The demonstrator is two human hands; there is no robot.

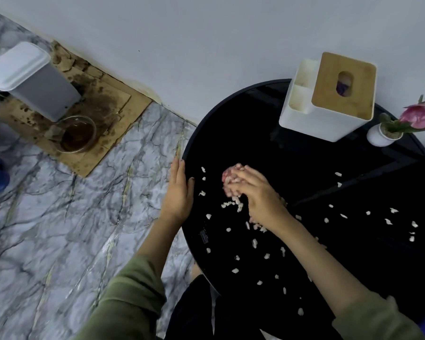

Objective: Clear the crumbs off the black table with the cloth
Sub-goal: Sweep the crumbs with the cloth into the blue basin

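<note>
The right hand (253, 192) is closed down over a bunched pink cloth (227, 179), pressing it onto the black table (255, 133) left of centre; the wad shows no clear long axis. The left hand (178, 192) lies open and empty, cupped against the table's left rim, nearer the cloth than anything else. Crumbs (236, 204) cluster under the right hand, with most of the rest lying rightward and toward the person, so sweeping likely runs leftward to that rim.
</note>
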